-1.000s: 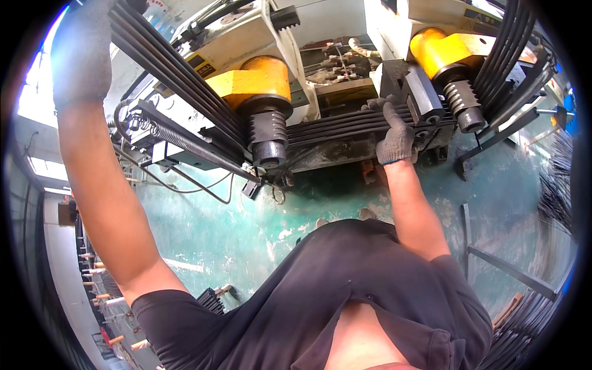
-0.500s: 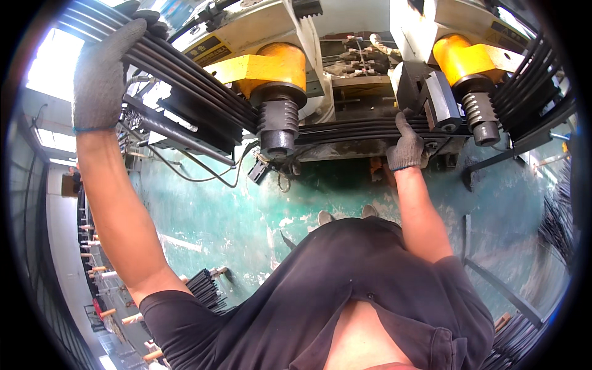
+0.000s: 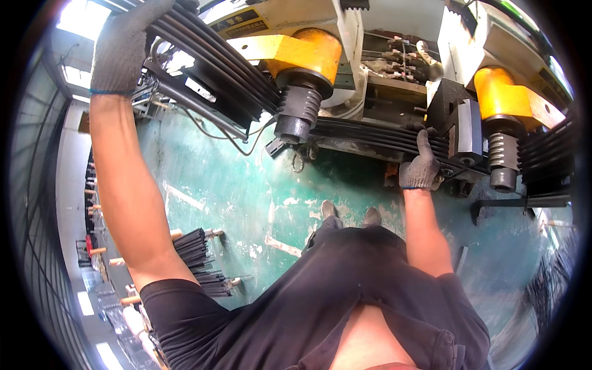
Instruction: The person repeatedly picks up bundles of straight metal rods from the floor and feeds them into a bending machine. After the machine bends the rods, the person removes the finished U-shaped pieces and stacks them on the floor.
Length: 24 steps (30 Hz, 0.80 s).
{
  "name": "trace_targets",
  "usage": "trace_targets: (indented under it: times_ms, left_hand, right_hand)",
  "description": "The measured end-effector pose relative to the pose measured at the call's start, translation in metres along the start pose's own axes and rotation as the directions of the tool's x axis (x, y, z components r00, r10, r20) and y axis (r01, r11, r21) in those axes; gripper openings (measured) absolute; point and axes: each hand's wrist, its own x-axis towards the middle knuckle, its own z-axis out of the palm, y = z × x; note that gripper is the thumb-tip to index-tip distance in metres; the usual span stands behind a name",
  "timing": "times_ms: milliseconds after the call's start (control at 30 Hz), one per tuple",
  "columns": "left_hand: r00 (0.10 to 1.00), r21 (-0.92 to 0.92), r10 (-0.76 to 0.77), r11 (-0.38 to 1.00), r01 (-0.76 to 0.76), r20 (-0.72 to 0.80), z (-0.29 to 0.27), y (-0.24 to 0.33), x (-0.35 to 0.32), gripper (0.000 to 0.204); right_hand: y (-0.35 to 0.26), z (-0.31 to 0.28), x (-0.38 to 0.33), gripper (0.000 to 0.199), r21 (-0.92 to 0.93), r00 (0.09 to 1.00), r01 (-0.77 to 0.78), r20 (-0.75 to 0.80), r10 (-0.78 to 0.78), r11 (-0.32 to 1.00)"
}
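Gripping, left: the left hand (image 3: 123, 46), in a grey knitted glove (image 3: 113, 77), is closed round the black bars (image 3: 213, 55) at upper left, thumb along the near side and fingertips partly showing beyond.
Right grip: the right hand (image 3: 421, 168) touches the bars' middle run, thumb upright across the near side; most fingers are hidden, so I cannot tell how tightly they close.
Bar position: laid along the machine front, between the two hands and behind the ribbed rollers.
Long axis, left run: sloping from upper left down to the left ribbed roller (image 3: 298, 111).
Long axis, middle run: crosswise before the person, nearly level, dipping slightly rightward.
Right run: slanting upward to the right beyond the right ribbed roller (image 3: 504, 154); its far end is lost in the dark rim.
Bar make: slim, straight-sided lengths side by side, dark with dull metallic glints.
Rollers: dark metal cylinders with stacked grooves and smooth lower ends, under chunky yellow arms (image 3: 311, 52).
Block: a dark metal block (image 3: 466, 132) with a paler, flat-faced front, just right of the right hand.
Spring: a long coiled spring (image 3: 176, 95) below the left run.
Floor: worn green paint (image 3: 246, 203), flaked into whitish patches.
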Motion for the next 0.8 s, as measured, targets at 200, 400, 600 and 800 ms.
trace_targets:
  times_ms: [200,400,600,800]
  left_hand:
    - [0.973,-0.1,-0.149,0.986,0.133,-0.177,0.058,0.042,-0.008,0.019]
    - [0.989,-0.15,-0.089,0.986,0.07,-0.122,0.04,0.022,-0.003,0.021]
    - [0.998,-0.177,-0.037,0.984,0.028,-0.045,0.027,-0.003,0.008,0.023]
    - [0.999,-0.483,0.02,0.875,0.003,0.041,0.01,0.014,-0.043,0.022]
  right_hand:
    - [-0.012,-0.003,0.003,0.021,-0.038,0.998,0.056,0.025,-0.055,0.998]
    - [-0.017,0.009,-0.004,0.017,-0.132,0.999,0.015,-0.034,-0.02,0.991]
    - [-0.015,-0.001,0.004,0.019,-0.13,0.996,-0.076,-0.055,0.069,0.989]
    - [-0.026,0.001,-0.028,0.033,-0.624,0.998,0.061,0.03,-0.055,0.779]
